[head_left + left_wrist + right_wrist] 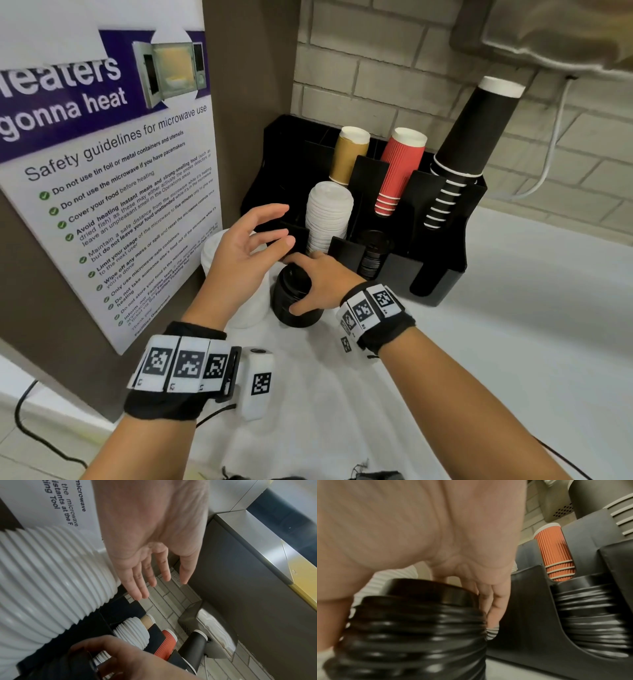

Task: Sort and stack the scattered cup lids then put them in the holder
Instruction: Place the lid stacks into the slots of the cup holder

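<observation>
The holder [442, 270] is set at the counter's [513, 325] back edge, with white lids [329, 216] and black lids [373, 253] in its front slots. A white stack [246, 308] in front is partly hidden by the left hand [246, 253], held released, fingers spread, touching nothing. A black stack [294, 301] beside it is grasped by the right hand [322, 284]; its fingertips are hidden.
</observation>
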Tool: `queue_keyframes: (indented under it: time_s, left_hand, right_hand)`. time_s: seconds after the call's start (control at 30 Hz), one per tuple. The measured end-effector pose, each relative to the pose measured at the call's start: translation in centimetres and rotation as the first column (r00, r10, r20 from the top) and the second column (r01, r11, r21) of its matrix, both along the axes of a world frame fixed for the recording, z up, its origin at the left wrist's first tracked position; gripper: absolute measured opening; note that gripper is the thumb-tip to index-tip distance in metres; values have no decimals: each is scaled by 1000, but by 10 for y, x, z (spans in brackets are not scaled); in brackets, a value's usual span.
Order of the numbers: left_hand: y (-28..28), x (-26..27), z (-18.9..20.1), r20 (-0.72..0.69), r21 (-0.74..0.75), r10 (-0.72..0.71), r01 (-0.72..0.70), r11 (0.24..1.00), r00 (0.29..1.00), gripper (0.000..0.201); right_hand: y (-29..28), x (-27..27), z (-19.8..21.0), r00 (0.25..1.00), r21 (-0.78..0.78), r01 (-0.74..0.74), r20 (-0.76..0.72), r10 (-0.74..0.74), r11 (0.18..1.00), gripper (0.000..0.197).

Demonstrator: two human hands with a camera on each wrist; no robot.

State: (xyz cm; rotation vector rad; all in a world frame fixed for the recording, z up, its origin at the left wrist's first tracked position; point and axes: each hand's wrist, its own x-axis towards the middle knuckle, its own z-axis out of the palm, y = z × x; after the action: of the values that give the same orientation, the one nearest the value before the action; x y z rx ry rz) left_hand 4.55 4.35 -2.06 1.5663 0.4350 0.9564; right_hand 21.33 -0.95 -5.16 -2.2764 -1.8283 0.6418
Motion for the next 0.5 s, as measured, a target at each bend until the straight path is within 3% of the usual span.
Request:
queue_keyframes:
  time_s: [0.13,0.23,0.3,0.4,0.5]
  left_hand:
    - [0,1,2,17,3,3,-3,1000,1000,38]
    - [-3,2,5,23,6,12,-12,1000,1000,42]
    - [-7,4,6,-11,6,-42,42,999,999,60]
    - [-16,11,5,-105,-10,-212,212,977,972,92]
    - [-28,18,4,-85,-55,-326,323,945,941,102]
  right_hand:
    - [-7,6,10,996,100,42,-79,-34,994,84]
    - [-24,13,29,963,284,135,-264,-57,949,78]
    - [-39,14,40,899,383,240,-435,-55,892,71]
    - [-60,6,50,752,405,355,-659,-1,842,62]
    - [-76,-3,54,677,423,369,-732,72,827,64]
